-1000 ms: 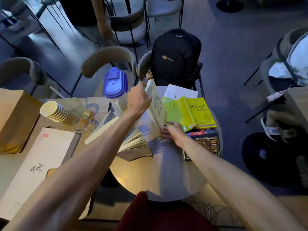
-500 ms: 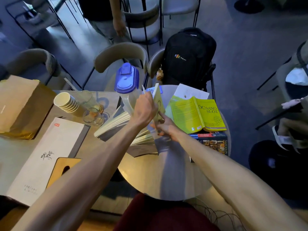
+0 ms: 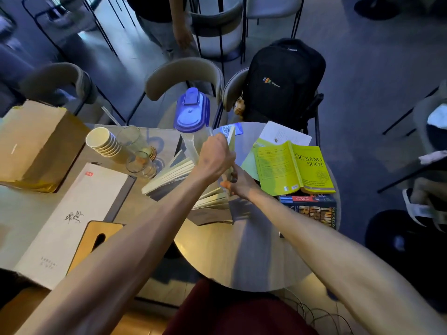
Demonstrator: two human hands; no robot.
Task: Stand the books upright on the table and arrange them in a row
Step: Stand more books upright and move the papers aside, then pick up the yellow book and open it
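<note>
Both hands have a thin book (image 3: pixel 231 143) stood on edge on the round table (image 3: pixel 242 257): the left hand (image 3: pixel 215 158) closed over its top edge, the right hand (image 3: pixel 238 183) pinching its lower edge. Fanned books (image 3: pixel 174 174) lean just left of it; a yellow book (image 3: pixel 294 168) lies flat to the right

The setting is a café or similar public seating area. Indicators: a small round table (image 3: pixel 242 257) adjoining a rectangular table (image 3: pixel 14 213), several curved-back chairs (image 3: pixel 183 71) on thin black metal legs, a stack of paper cups (image 3: pixel 104 142), drinking glasses (image 3: pixel 139 163), a blue-lidded water pitcher (image 3: pixel 192 112), and a long menu card (image 3: pixel 72 213).
</note>
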